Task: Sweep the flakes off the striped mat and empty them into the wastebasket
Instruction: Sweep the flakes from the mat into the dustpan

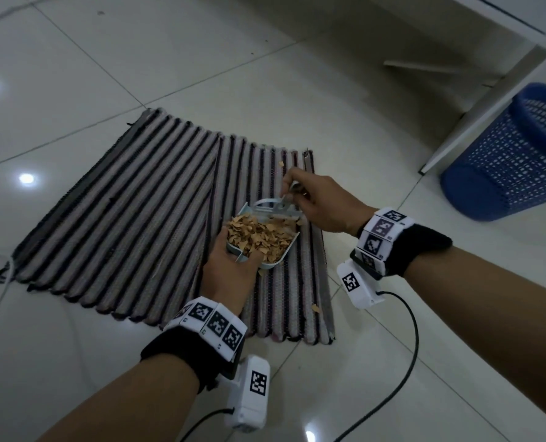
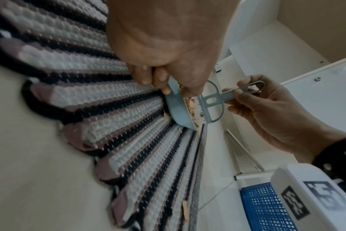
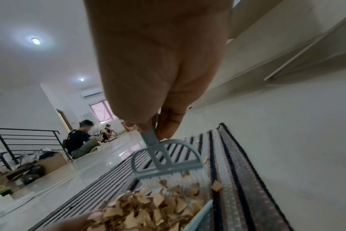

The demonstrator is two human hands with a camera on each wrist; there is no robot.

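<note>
On the right part of the mat (image 1: 131, 199), the left hand (image 1: 230, 279) gripped the handle end of a pale blue dustpan (image 1: 279, 258), fingers curled round it, and held the pan low with its mouth toward the brush (image 1: 278, 205). That placement looked chosen so that whatever the bristles pushed would ride straight in. The pan was heaped with tan flakes (image 1: 258, 237), so it seemed to be kept fairly level to stop them sliding back out.

The right hand (image 1: 322, 205) pinched the brush's thin handle between thumb and fingertips, the brush head upright at the pan's far edge and its white bristles against the pile. Such a light pinch probably suited short flicks rather than hard scrubbing.

Most flakes lay in the pan, directly beyond the left hand's fingers and just beneath the right hand. A few strays lay on the mat: one beyond the right hand near the far edge, one nearer the person close to the right edge, and a couple beside the pan.

The blue wastebasket (image 1: 517, 161) stood on the tiled floor, well to the right, past the right wrist, beside a white furniture leg. Emptying was not yet done; the sweeping appeared nearly finished.
</note>
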